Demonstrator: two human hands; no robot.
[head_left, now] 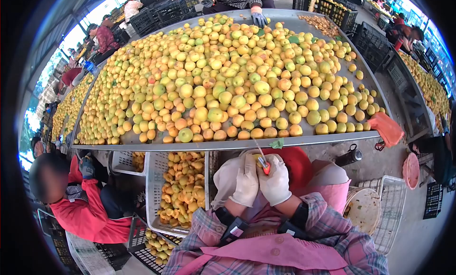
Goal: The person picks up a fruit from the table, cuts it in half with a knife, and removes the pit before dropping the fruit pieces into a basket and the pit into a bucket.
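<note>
Apricot (258, 157), small and yellow, is being clasped in the curled fingers of the left hand (246, 181), which is being worn in a white glove, so that only the fruit's upper edge is being shown between the two hands. A knife (262, 160) is being gripped tightly by the right hand (276, 181), also gloved in white: its red handle is being pinched at the fingertips, and its thin blade is being pointed up and away, just beside the apricot and touching or nearly touching it; which of the two cannot be told. Both hands are being held together at chest height, just below the near rim of a metal table (237, 144), on which a heap of fruit (228, 85), yellow, orange and green, is being spread. Under the rim, to the left of the hands, cut fruit is being collected in a white crate (153, 189). A co-worker (88, 213) in a red jacket is being seen beside that crate, and a dark-gloved hand (259, 19) is being rested on the heap at the far edge.
</note>
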